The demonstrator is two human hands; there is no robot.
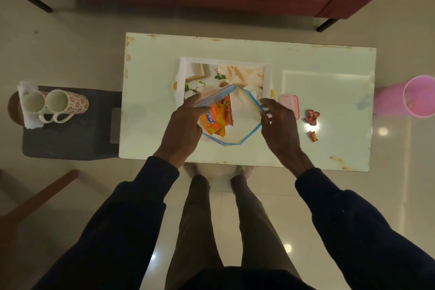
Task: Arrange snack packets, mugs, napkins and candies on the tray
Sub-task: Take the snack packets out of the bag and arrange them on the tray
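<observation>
Both hands pinch the zip bag [231,122] rim, left hand [182,128] and right hand [279,128] spreading its mouth over the tray [186,63] to reach the orange packets [215,120] inside; mugs [55,103] wait aside.

Two mugs [46,103]; two candies [312,116]; one tray [267,73]

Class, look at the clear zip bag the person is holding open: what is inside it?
Inside the zip bag lie orange snack packets, bunched toward the left hand. The right hand holds the opposite rim. How many packets there are is unclear, since they overlap and the left hand covers some.
</observation>
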